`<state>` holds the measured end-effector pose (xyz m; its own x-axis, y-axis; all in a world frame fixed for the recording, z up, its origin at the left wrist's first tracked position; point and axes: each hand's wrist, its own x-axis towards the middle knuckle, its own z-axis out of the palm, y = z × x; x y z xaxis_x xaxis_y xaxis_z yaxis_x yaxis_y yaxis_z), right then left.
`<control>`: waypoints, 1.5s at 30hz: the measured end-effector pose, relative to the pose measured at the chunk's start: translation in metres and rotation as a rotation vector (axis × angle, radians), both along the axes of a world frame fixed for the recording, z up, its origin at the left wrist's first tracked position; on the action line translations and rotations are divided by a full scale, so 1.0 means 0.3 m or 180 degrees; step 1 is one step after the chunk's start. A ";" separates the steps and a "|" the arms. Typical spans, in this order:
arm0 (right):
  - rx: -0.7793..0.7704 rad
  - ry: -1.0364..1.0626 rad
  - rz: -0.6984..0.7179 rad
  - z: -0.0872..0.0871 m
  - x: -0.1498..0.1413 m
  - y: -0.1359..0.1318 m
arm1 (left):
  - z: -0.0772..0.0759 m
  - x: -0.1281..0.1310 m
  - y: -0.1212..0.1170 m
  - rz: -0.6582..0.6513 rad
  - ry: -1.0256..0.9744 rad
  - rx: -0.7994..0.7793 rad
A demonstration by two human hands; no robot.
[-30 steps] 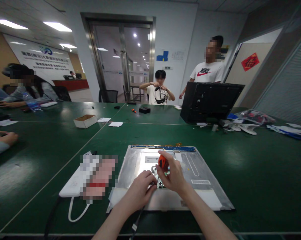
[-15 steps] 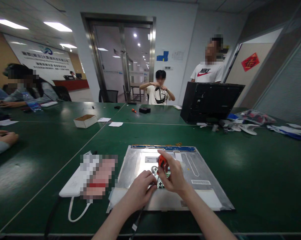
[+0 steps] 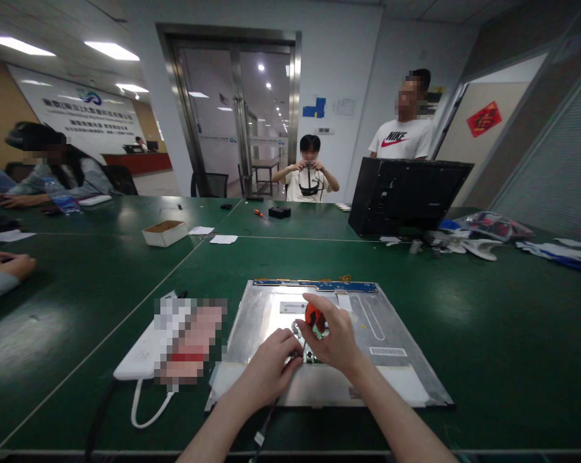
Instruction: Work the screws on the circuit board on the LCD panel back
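One screwdriver pinched in right grip, above metal panel; left grip, hold unclear.

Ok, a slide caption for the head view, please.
Right hand holds an orange screwdriver, left hand close by, over a metal panel.

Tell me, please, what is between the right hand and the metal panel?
In the head view, the orange-handled screwdriver, held in the right hand, is between it and the metal panel.
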<state>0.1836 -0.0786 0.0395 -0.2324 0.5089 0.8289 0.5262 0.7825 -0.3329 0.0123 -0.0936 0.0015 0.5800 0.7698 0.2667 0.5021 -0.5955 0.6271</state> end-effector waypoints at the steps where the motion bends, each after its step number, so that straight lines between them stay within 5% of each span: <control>1: -0.0038 -0.0009 0.0049 0.003 0.001 -0.002 | -0.001 0.000 0.000 0.0000 -0.0008 0.0003; 7: -0.0248 0.0024 0.0422 0.020 0.010 -0.016 | -0.004 -0.001 -0.001 0.0008 -0.0049 0.0023; 18: 0.0047 -0.0006 0.0009 0.002 0.001 -0.002 | 0.004 0.000 -0.001 -0.0009 -0.0004 0.0028; 45: -0.0027 -0.0039 0.0012 0.006 0.001 -0.007 | -0.008 0.000 0.003 0.0007 0.0010 0.0027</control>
<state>0.1840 -0.0807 0.0415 -0.2443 0.5150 0.8217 0.5273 0.7817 -0.3331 0.0123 -0.0927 -0.0010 0.5791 0.7687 0.2715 0.5053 -0.5997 0.6205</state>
